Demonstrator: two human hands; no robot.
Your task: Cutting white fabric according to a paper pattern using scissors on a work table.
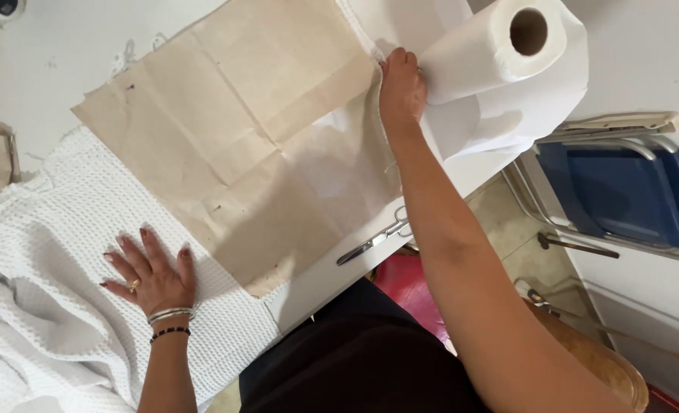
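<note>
Black cloth of the person's clothing fills the bottom edge, with a patch of pink just beyond it under the worktop edge. White waffle fabric lies heaped and spread over the near left of the worktop, and the left hand rests flat on it, fingers spread and loose, gripping nothing; a ring shows on one finger and bangles and a dark bead band circle the wrist. Just beside that hand, to its right, starts a large sheet of brown paper, creased in folds and lying partly over the fabric and partly over a thinner white sheet. Near the worktop's front edge, by the right forearm, lie metal scissors, closed as far as can be told, apart from both hands. The right arm stretches across them to the far side, where the right hand presses down at the far right corner of the brown paper, fingers curled against the loose sheet hanging from a white paper roll; whether it pinches the sheet or only pushes on it cannot be told. The roll lies on its side at the far right of the worktop, its hollow core facing the camera. Off the worktop to the right stands a folded blue chair with a pale metal frame, on a tiled floor.
</note>
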